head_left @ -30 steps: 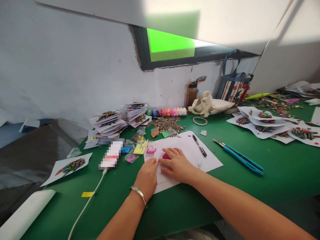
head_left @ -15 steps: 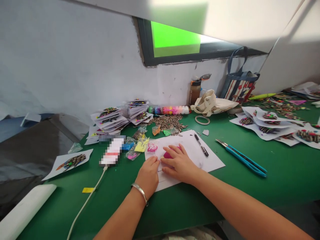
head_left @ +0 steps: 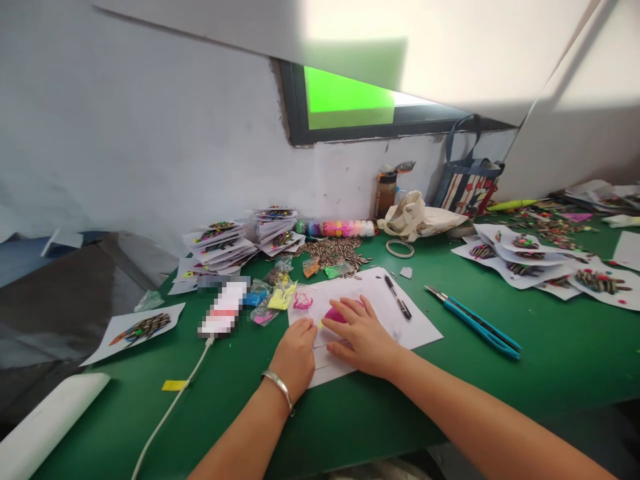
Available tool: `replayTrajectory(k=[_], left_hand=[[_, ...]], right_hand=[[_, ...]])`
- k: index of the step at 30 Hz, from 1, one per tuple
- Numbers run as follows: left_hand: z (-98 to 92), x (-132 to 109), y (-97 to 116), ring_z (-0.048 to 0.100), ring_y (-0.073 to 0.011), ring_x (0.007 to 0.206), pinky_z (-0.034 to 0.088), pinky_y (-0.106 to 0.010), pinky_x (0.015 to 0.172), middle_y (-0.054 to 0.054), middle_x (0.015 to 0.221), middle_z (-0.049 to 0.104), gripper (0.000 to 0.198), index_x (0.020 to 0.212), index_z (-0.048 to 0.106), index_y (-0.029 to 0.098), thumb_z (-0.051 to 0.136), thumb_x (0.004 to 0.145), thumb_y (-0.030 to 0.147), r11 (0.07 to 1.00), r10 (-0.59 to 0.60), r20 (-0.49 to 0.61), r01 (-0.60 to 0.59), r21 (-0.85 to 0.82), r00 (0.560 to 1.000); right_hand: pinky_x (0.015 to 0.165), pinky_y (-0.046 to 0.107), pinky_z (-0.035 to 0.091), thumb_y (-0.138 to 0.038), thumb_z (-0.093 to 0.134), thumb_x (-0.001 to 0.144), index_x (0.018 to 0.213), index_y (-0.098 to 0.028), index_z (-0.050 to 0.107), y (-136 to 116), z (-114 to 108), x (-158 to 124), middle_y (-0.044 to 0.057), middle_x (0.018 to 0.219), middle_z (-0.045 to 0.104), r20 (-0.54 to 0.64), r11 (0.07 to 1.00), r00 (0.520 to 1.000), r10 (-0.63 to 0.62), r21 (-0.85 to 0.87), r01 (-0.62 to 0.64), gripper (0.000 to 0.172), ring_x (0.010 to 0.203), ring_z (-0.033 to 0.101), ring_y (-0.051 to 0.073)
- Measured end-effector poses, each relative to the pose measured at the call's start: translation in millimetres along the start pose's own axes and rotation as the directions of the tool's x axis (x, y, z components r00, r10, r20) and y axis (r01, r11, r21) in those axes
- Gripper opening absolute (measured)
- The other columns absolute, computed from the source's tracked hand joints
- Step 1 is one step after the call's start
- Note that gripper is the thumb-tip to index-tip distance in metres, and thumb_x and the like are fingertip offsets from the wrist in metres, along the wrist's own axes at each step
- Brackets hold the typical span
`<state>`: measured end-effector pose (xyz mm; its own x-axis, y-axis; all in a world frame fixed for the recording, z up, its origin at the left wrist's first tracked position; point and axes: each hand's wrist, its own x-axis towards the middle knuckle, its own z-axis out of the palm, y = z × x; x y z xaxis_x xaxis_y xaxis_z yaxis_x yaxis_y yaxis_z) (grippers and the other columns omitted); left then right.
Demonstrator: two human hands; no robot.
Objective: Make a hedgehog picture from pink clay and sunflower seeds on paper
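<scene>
My left hand [head_left: 296, 353] rests on the near left part of a white paper sheet [head_left: 380, 300], its fingers curled down against the paper and a silver bangle on the wrist. My right hand [head_left: 363, 337] lies beside it on the same sheet, fingers stretched forward and pressing flat over a pink lump of clay [head_left: 336, 315]. The fingertips of both hands nearly touch. A black pen [head_left: 399, 298] lies on the sheet to the right of my right hand.
Small bags of coloured bits [head_left: 280, 293] and a phone on a white cable [head_left: 223, 313] lie left of the sheet. Sunflower seeds [head_left: 335, 252], stacked picture cards [head_left: 220, 243], clay pots [head_left: 335, 229], a blue utility knife [head_left: 475, 322], a tape ring [head_left: 400, 248], bags and bottle stand around.
Both hands stay on the sheet; my right hand's fingers have shifted slightly over the pink clay. The view has swayed a little.
</scene>
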<state>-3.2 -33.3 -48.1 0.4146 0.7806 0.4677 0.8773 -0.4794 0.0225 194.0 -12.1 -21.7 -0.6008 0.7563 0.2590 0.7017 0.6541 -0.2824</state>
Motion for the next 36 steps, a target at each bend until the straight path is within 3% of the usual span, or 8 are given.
replayTrajectory(k=[3, 8, 12, 17, 21, 26, 30, 36], left_hand=[[1.6, -0.9, -0.7, 0.059, -0.0239, 0.107, 0.052, -0.041, 0.093, -0.013, 0.11, 0.067, 0.043, 0.105, 0.066, 0.01, 0.039, 0.073, -0.002, 1.0, -0.005, 0.014, 0.005, -0.015, 1.0], [3.4, -2.0, -0.6, 0.058, -0.025, 0.107, 0.051, -0.042, 0.093, -0.014, 0.11, 0.066, 0.042, 0.105, 0.066, 0.011, 0.039, 0.074, 0.0, 1.0, -0.015, 0.012, 0.015, -0.02, 1.0], [4.6, -2.9, -1.1, 0.058, -0.0255, 0.107, 0.051, -0.043, 0.094, -0.014, 0.11, 0.066, 0.042, 0.105, 0.065, 0.011, 0.039, 0.074, -0.001, 0.999, -0.013, 0.006, 0.013, -0.03, 1.0], [7.2, -3.9, -2.2, 0.057, -0.025, 0.109, 0.05, -0.044, 0.095, -0.013, 0.112, 0.065, 0.045, 0.108, 0.064, 0.012, 0.039, 0.074, -0.001, 0.998, -0.023, 0.015, 0.024, -0.061, 1.0], [6.9, -3.5, -1.7, 0.057, -0.0255, 0.109, 0.051, -0.044, 0.094, -0.014, 0.111, 0.065, 0.045, 0.107, 0.065, 0.011, 0.039, 0.073, -0.002, 0.999, -0.021, 0.013, 0.022, -0.043, 1.0], [4.2, -2.9, -1.0, 0.057, -0.0255, 0.109, 0.051, -0.044, 0.094, -0.014, 0.111, 0.065, 0.044, 0.107, 0.065, 0.011, 0.039, 0.073, -0.001, 0.999, -0.021, 0.024, 0.022, -0.046, 0.999], [4.1, -3.3, -1.0, 0.056, -0.0251, 0.11, 0.05, -0.044, 0.095, -0.014, 0.112, 0.064, 0.047, 0.108, 0.064, 0.012, 0.039, 0.071, -0.002, 0.998, -0.028, 0.033, 0.03, -0.051, 0.999], [3.0, -2.0, -0.1, 0.057, -0.0255, 0.108, 0.051, -0.044, 0.094, -0.015, 0.111, 0.065, 0.045, 0.106, 0.065, 0.01, 0.038, 0.072, -0.002, 0.999, -0.011, 0.028, 0.012, -0.038, 1.0]], right_hand=[[0.109, 0.057, 0.006, -0.051, 0.042, 0.09, 0.122, -0.034, 0.057, -0.8, 0.5, -2.2, 0.004, 0.146, 0.038, 0.015, 1.0, 1.0, -0.018, -0.015, 0.019, 0.039, 0.134, 0.027, 0.03], [0.109, 0.057, 0.009, -0.053, 0.042, 0.089, 0.134, -0.033, 0.047, -3.3, 1.0, -0.6, 0.008, 0.149, 0.032, 0.029, 1.0, 1.0, 0.012, -0.01, -0.011, 0.049, 0.135, 0.025, 0.03], [0.11, 0.056, 0.006, -0.053, 0.041, 0.09, 0.125, -0.034, 0.055, -3.8, 1.4, 0.6, 0.005, 0.147, 0.035, 0.034, 1.0, 0.999, -0.001, -0.016, 0.002, 0.043, 0.135, 0.025, 0.03], [0.108, 0.058, 0.01, -0.059, 0.038, 0.088, 0.137, -0.035, 0.041, -2.2, 4.3, 2.9, 0.008, 0.151, 0.029, 0.053, 0.998, 0.997, 0.063, 0.012, -0.064, 0.055, 0.136, 0.023, 0.031], [0.108, 0.059, 0.005, -0.061, 0.033, 0.089, 0.13, -0.033, 0.051, -3.4, 6.0, 4.4, 0.007, 0.148, 0.033, 0.063, 0.998, 0.996, 0.055, -0.008, -0.055, 0.052, 0.136, 0.023, 0.033], [0.108, 0.059, 0.007, -0.063, 0.033, 0.088, 0.137, -0.034, 0.041, -4.7, 4.7, 4.2, 0.007, 0.151, 0.029, 0.046, 0.997, 0.996, 0.078, 0.006, -0.079, 0.057, 0.137, 0.022, 0.033], [0.108, 0.059, 0.003, -0.062, 0.033, 0.089, 0.132, -0.034, 0.049, -5.4, 3.6, 4.3, 0.006, 0.15, 0.03, 0.063, 0.999, 0.997, 0.053, -0.015, -0.052, 0.054, 0.137, 0.022, 0.034], [0.107, 0.06, 0.005, -0.063, 0.033, 0.088, 0.135, -0.034, 0.045, -3.9, 5.0, 5.1, 0.008, 0.151, 0.029, 0.077, 0.999, 0.996, 0.053, -0.01, -0.053, 0.057, 0.137, 0.021, 0.034]])
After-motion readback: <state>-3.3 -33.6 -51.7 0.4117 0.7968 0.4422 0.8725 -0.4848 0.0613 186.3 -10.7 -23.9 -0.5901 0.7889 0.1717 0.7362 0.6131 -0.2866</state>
